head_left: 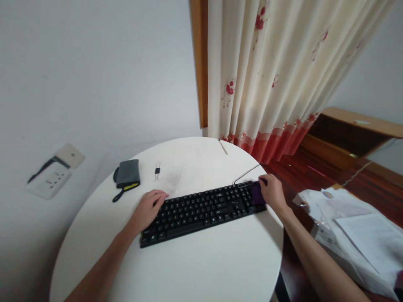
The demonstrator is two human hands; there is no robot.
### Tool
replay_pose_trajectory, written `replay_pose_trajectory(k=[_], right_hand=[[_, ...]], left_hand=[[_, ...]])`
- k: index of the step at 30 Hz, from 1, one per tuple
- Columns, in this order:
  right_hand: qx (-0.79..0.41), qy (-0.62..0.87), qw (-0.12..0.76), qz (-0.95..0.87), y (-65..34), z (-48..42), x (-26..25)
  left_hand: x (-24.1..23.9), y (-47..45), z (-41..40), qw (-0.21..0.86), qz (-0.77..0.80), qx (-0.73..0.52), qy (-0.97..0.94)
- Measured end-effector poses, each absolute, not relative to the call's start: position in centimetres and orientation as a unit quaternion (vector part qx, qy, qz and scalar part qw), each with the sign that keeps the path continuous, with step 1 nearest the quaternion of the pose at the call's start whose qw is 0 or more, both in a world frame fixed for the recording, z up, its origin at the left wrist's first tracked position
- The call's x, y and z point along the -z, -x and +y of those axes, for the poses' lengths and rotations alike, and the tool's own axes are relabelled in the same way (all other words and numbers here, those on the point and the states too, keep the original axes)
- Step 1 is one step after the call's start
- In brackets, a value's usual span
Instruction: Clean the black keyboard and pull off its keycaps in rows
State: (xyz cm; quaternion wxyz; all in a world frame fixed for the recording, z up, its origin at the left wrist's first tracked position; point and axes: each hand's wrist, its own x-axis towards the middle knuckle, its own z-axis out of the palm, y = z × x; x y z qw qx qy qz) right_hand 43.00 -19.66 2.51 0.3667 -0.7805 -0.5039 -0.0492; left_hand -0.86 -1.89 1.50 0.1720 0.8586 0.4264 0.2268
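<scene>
A black keyboard [201, 211] lies slightly slanted across the white round table [195, 272]. At its far left corner is my left hand [150, 208], fingers bent together over the edge and thumb near the keys, holding that end. Over the number keys at the right end, my right hand [270, 191] is closed on a dark purple cloth [258, 193], which lies against the keys. Part of the cloth is hidden under my fingers. A thin cable [247, 173] runs from the keyboard's back edge over the table's rim.
Behind my left hand are a grey pouch [128, 173] with a strap and a small black binder clip [157, 170]. A thin stick [223, 147] lies at the far rim. Wall sockets [53, 180] are at left, a curtain [261, 75] behind, white plastic bags [355, 235] at right.
</scene>
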Motion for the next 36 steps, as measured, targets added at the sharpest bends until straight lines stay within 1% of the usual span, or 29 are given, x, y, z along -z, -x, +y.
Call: replay_pose_trajectory(k=[3,5,7,10,16,20,24,28,32,36], right_hand=[[0.031,0.742,0.38,-0.552,-40.5,-18.1,-3.4],[0.007,0.71,0.334,-0.619,-38.7,-17.2,-3.4],[0.004,0.714,0.276,-0.643,-38.0,-16.9,-3.1],[0.006,0.776,0.242,-0.582,-39.8,-17.4,-2.2],[0.008,0.834,0.25,-0.491,-47.1,-19.9,-1.6],[0.028,0.831,0.302,-0.466,-50.0,-19.0,-3.5],[0.043,0.8,0.362,-0.476,-51.3,-13.6,-6.6],[0.037,0.77,0.396,-0.499,-51.3,-6.1,-8.9],[0.019,0.753,0.395,-0.527,-51.0,0.6,-9.5],[-0.006,0.749,0.358,-0.558,-50.8,5.3,-8.0]], left_hand=[[-1.5,0.8,-2.0,0.189,0.425,-0.237,-0.853],[-1.6,0.8,-2.2,0.194,0.429,-0.245,-0.848],[-1.7,0.7,-2.5,0.199,0.44,-0.244,-0.841],[-1.8,0.7,-2.7,0.212,0.458,-0.229,-0.832],[-1.6,0.6,-2.6,0.225,0.463,-0.218,-0.829],[-1.7,0.5,-2.6,0.231,0.459,-0.214,-0.831],[-2.1,0.5,-2.9,0.241,0.46,-0.222,-0.825],[-2.4,0.6,-3.3,0.249,0.459,-0.224,-0.823],[-2.6,0.7,-3.4,0.26,0.459,-0.222,-0.82],[-2.7,0.9,-3.5,0.273,0.457,-0.223,-0.817]])
